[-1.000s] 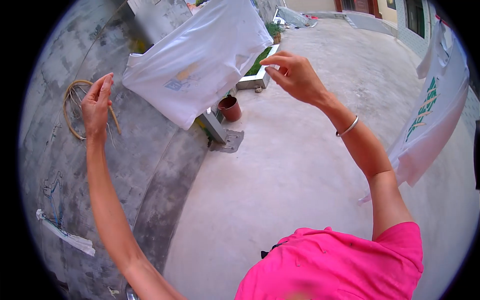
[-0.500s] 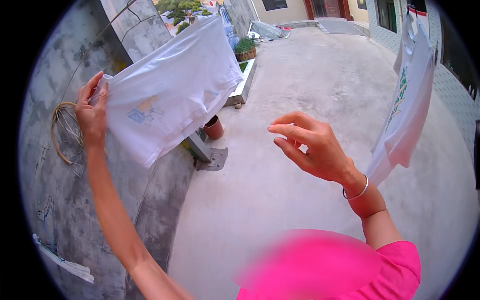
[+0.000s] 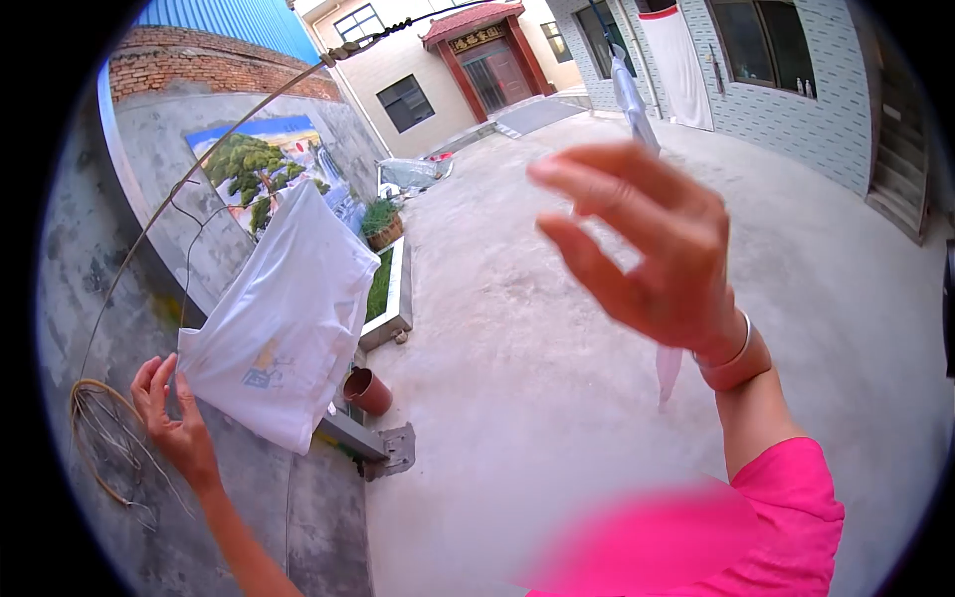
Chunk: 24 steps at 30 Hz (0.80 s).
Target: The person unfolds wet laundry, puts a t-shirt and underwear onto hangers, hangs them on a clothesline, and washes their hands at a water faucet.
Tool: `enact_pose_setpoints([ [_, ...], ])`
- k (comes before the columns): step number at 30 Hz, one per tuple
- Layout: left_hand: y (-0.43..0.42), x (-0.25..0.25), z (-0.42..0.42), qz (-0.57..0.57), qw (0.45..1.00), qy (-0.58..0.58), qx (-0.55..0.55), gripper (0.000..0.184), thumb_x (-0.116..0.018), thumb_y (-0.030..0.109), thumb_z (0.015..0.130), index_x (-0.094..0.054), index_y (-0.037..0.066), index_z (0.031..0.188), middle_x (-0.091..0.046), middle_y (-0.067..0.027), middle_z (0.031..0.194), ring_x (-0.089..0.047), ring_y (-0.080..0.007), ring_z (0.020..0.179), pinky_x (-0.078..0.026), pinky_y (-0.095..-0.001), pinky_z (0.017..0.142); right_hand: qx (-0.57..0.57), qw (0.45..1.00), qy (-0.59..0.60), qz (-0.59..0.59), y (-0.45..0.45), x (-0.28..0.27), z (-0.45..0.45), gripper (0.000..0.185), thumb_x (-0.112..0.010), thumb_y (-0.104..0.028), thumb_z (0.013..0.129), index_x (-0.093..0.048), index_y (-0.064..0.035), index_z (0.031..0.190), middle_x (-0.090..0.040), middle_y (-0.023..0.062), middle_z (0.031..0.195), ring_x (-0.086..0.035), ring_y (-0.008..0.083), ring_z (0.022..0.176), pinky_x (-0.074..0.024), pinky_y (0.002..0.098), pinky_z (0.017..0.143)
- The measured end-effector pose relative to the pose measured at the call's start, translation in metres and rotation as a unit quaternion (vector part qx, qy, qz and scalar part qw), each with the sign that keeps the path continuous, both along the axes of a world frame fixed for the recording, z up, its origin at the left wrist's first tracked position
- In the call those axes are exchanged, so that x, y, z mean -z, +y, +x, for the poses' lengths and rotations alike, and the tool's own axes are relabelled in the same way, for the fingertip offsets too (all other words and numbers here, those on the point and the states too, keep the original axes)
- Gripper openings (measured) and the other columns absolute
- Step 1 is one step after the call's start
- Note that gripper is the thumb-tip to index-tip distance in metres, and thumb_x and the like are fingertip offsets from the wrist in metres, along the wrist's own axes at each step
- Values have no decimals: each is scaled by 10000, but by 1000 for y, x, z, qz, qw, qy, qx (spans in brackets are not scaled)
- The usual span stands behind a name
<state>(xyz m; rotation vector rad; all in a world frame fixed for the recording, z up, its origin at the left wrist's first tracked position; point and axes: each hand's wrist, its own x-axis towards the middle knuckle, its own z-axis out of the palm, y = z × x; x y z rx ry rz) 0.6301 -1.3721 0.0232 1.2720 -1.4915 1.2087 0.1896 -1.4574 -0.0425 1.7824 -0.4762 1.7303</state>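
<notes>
A white garment (image 3: pixel 284 318) with a small faded blue and yellow print hangs from a wire hanger (image 3: pixel 191 229) at the left. My left hand (image 3: pixel 177 423) is beside its lower left edge, thumb and fingers apart; the fingertips are close to the cloth, perhaps just touching it. Raised in the middle right, my right hand (image 3: pixel 657 249) is blurred, its thumb apart from the curved fingers, and it holds nothing. A bracelet (image 3: pixel 741 338) circles that wrist. Behind the right hand, a second pale garment (image 3: pixel 627 95) is mostly hidden.
A line (image 3: pixel 239 124) runs overhead with twisted wire on it. Coiled cable (image 3: pixel 85 438) hangs on the grey wall at the left. Below the garment are a brown pot (image 3: pixel 368 391) and a metal post (image 3: pixel 350 435). A planter edge (image 3: pixel 393 318) borders the concrete yard (image 3: pixel 517 328).
My view has tipped upward, bringing the overhead line and far building into sight. My left hand has let go of the garment's edge. My right hand has risen in view.
</notes>
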Motion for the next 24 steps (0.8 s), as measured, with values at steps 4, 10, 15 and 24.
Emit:
enact_pose_setpoints([
  [4,-5,12,-31,-3,999,-24,42,201,-563,6,855,-662,59,1022,-542,-82,1136,-500,-224,1090,-424,-345,894,375,919,-42,-112,-47,-58,-58,492,-560,-491,866,-669,-46,1046,-674,136,969,-680,250,820,-561,337,661],
  [10,-19,22,-76,13,991,-96,93,196,-572,-33,832,-664,53,982,-554,-98,1123,-498,-248,1065,-431,-383,856,377,844,29,381,-129,-84,-83,555,-550,-520,833,-626,14,964,-607,135,816,-604,180,750,-502,333,635],
  [15,-24,49,-82,51,986,-117,104,142,-579,-10,847,-660,40,953,-565,-112,1117,-505,-262,1059,-442,-362,829,348,899,8,267,-169,-57,-99,367,-555,-310,860,-614,30,984,-596,179,877,-610,271,824,-505,380,760],
  [24,-32,54,-77,78,980,-131,125,172,-600,-43,811,-669,45,941,-580,-121,1103,-523,-264,983,-457,-363,782,88,950,38,298,-154,-103,-57,233,-573,-172,750,-618,32,646,-523,95,523,-514,172,503,-413,340,460],
])
